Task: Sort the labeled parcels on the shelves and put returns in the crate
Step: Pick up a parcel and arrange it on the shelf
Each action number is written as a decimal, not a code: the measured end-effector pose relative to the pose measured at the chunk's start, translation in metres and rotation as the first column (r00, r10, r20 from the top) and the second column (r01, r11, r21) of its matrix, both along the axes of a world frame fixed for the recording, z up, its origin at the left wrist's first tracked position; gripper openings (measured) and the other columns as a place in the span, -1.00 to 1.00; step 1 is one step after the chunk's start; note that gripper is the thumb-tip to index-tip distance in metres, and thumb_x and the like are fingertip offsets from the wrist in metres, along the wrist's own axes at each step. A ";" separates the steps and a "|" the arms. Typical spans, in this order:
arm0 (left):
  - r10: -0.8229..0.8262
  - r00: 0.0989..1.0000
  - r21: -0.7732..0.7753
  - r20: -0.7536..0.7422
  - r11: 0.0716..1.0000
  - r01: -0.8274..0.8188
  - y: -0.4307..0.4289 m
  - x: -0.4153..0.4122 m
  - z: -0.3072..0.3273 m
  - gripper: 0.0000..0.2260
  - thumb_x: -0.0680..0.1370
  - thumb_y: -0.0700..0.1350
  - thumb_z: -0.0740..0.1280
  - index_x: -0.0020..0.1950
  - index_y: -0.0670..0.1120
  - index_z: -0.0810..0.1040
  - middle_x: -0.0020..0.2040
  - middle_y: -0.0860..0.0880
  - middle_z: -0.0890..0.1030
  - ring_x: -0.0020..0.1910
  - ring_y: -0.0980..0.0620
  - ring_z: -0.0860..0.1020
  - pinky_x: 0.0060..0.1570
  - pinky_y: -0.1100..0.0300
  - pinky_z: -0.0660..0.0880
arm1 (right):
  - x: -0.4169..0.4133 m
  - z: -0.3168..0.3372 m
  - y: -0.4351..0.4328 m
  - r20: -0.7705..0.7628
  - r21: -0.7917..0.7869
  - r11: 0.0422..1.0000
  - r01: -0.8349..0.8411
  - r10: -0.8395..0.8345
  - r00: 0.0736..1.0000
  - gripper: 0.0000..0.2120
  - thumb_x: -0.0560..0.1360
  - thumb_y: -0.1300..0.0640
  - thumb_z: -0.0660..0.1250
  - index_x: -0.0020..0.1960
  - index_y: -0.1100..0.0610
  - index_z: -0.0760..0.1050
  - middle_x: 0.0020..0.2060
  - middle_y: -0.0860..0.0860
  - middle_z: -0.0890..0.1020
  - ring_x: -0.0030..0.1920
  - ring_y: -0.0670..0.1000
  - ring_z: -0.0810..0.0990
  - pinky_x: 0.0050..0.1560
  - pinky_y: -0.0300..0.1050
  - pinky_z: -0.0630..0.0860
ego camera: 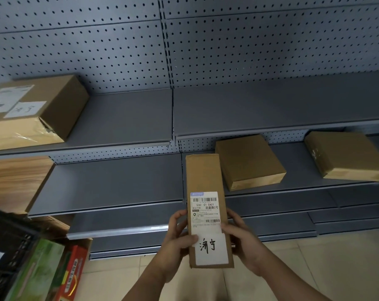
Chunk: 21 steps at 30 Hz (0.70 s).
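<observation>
Both our hands, left [177, 240] and right [241, 237], grip one long labeled parcel [205, 174] before the shelves [123, 118].

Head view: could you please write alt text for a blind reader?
The left hand and right hand grip a long cardboard parcel, its shipping label and handwritten tag facing the camera, before grey pegboard shelves holding three more boxes. A dark crate sits lower left.
</observation>
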State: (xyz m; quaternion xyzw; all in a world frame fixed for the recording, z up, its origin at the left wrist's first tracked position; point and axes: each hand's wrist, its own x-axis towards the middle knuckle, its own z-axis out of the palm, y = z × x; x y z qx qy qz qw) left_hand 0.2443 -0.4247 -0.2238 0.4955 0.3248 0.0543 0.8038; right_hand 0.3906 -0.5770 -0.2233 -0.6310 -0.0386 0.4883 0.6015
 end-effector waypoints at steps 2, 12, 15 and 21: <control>0.009 1.000 0.007 0.010 1.000 -0.009 0.002 -0.001 0.001 -0.38 0.37 -0.15 0.47 0.39 0.06 0.37 0.26 -0.12 0.64 0.15 -0.23 0.67 0.00 -0.09 0.63 | -0.001 0.003 0.000 -0.004 0.023 1.000 0.001 -0.001 1.000 -0.40 0.39 0.04 0.46 0.40 -0.18 0.43 0.06 0.07 0.74 0.19 0.21 0.66 0.20 0.24 0.57; 0.013 1.000 0.039 0.005 0.999 -0.013 0.004 -0.006 0.004 -0.45 0.43 -0.02 0.45 0.39 0.07 0.38 0.24 -0.09 0.66 0.16 -0.20 0.67 0.21 -0.29 0.57 | -0.005 0.008 -0.002 0.014 0.049 0.999 0.020 -0.021 1.000 -0.38 0.36 0.04 0.48 0.40 -0.17 0.46 0.08 0.07 0.73 0.18 0.21 0.66 0.20 0.23 0.58; 0.015 1.000 0.042 0.004 0.999 -0.015 0.005 -0.006 0.004 -0.46 0.43 -0.01 0.45 0.39 0.08 0.38 0.24 -0.09 0.66 0.16 -0.21 0.67 0.21 -0.30 0.56 | -0.006 0.009 0.000 0.017 0.048 0.999 0.013 -0.014 1.000 -0.39 0.37 0.04 0.47 0.40 -0.17 0.46 0.09 0.08 0.73 0.19 0.21 0.66 0.20 0.24 0.57; 0.050 0.999 0.017 -0.015 0.999 -0.050 0.011 -0.009 0.000 -0.50 0.49 -0.03 0.49 0.38 0.09 0.40 0.21 -0.12 0.66 0.13 -0.18 0.68 0.08 -0.11 0.63 | -0.008 0.008 0.010 0.017 0.022 1.000 -0.008 0.008 1.000 -0.45 0.44 0.07 0.45 0.40 -0.17 0.45 0.07 0.05 0.74 0.18 0.18 0.66 0.19 0.22 0.59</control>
